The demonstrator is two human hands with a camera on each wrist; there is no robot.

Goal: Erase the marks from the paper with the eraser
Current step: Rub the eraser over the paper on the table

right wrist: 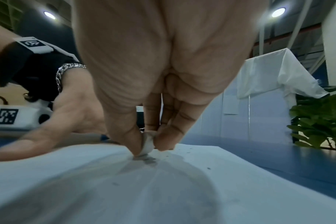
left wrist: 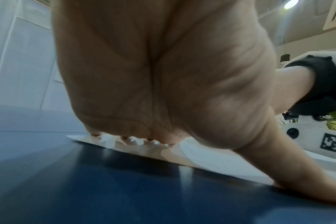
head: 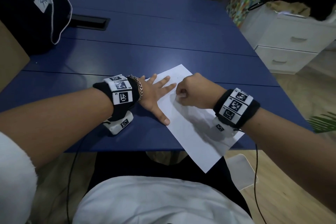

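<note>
A white sheet of paper (head: 190,125) lies slanted on the blue table (head: 145,45), its near corner hanging past the front edge. My left hand (head: 154,94) lies flat with spread fingers on the sheet's left edge, pressing it down. My right hand (head: 187,92) pinches a small white eraser (right wrist: 148,144) between thumb and fingertips, its bottom end touching the paper. Dark crumbs and a grey smudge (right wrist: 146,159) lie on the paper (right wrist: 105,181) right under the eraser. In the left wrist view my left palm (left wrist: 163,75) fills most of the frame above the sheet's edge (left wrist: 201,165).
A dark bag (head: 31,9) with a white label stands at the table's far left, beside a black cable slot (head: 89,22). White drawers (head: 291,42) stand right of the table. A green plant (right wrist: 320,119) grows near the right edge.
</note>
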